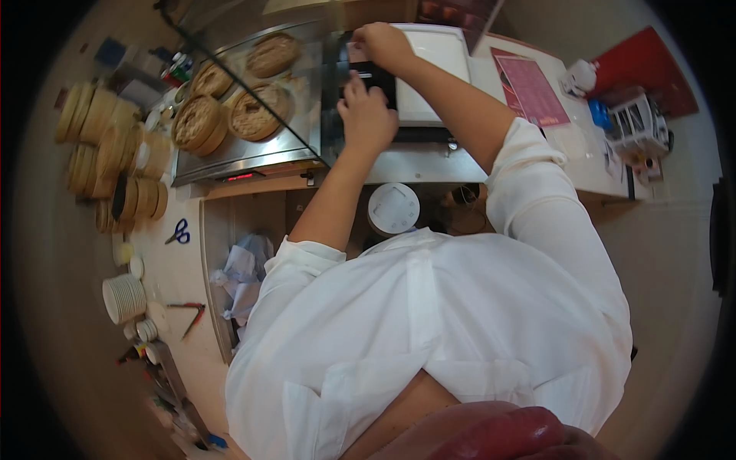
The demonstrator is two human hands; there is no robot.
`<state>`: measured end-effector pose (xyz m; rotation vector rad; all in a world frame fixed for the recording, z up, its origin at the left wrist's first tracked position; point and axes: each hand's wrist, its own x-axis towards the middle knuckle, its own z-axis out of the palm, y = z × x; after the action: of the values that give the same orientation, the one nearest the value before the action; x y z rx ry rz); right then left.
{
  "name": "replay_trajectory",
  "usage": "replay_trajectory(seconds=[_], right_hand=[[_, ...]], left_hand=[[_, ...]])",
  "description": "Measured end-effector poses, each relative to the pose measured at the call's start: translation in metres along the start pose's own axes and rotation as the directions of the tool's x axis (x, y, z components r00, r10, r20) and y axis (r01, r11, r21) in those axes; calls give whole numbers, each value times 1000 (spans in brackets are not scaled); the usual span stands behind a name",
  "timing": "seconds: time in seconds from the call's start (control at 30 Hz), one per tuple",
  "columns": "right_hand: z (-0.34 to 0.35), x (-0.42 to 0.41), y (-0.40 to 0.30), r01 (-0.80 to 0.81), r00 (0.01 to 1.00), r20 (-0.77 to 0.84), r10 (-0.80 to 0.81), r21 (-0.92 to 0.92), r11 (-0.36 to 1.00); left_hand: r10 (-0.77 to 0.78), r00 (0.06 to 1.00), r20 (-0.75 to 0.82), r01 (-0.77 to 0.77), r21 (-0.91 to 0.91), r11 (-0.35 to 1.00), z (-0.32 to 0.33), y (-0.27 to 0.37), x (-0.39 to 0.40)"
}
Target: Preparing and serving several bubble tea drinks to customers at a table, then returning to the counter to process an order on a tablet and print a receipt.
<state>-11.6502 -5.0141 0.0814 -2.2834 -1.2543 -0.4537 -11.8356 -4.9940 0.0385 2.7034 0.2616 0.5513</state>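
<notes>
My right hand [384, 47] reaches over the far end of a black device [376, 83], its fingertips at a small pinkish piece, perhaps paper [357, 53]. Whether the fingers grip that piece is unclear. My left hand [366, 112] lies palm down over the near part of the black device, fingers spread and pointing away from me. To the right of the hands is a white tray-like panel [434, 75]. On the left, behind a glass edge, round bamboo steamers [259, 112] with crumpled liners stand on a metal steaming counter [305, 129].
Stacked bamboo steamers [118, 144], blue-handled scissors [181, 232], piled white plates [123, 298] and a red-handled tool [198, 313] are on the left counter. Pink printed sheets [532, 89], a white bottle [579, 77] and a white rack [638, 123] stand right. A round white lid [394, 208] is below.
</notes>
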Motion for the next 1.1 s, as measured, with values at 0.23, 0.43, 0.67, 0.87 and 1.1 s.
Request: replay_trajectory(seconds=[0.23,0.43,0.67,0.87,1.1], right_hand=[[24,-88,-19,412,878,-86,-471,-365,835],[-41,-152,-27,-30,996,88,0,337,941],[-171,-287,24,-428,885,142,443,624,654],[-211,-423,142,-380,718,177,673,910,166],[-293,-500,365,-588,596,-36,802,661,467]], left_hand=[[-64,998,7,61,229,971,29,-47,5],[85,991,-107,-109,-237,965,-28,16,3],[329,763,556,379,-798,469,34,118,-20],[351,669,655,543,-753,372,141,284,-19],[388,784,485,269,-828,492,309,480,79]])
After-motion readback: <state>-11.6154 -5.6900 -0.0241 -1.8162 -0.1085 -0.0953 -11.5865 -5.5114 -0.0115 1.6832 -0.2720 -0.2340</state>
